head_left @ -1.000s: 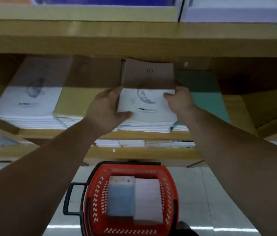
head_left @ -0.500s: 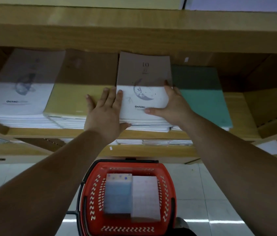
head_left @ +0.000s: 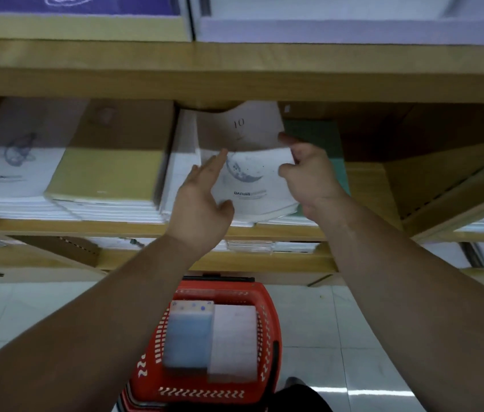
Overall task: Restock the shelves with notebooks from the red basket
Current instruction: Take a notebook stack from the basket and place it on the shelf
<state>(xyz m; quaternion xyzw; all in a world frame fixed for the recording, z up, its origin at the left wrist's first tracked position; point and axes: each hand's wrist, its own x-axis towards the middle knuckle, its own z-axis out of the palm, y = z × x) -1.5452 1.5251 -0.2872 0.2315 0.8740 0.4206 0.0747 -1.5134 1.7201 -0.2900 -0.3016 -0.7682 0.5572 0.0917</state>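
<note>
A white notebook with a moon drawing is bowed upward above its stack on the middle shelf. My right hand pinches its right edge between thumb and fingers. My left hand lies with straight fingers against its left edge, thumb at the lower left corner. Below, on the floor, the red basket holds a blue notebook and a white notebook side by side.
On the same shelf lie a white stack at the left, a yellow stack beside it, and a teal stack behind my right hand. A thick wooden shelf board overhangs closely. Lower shelves hold more stacks.
The moon notebook lay flat under both hands; now its right side is lifted and bent. My right hand went from resting flat to pinching the edge, and my left hand shifted right.
</note>
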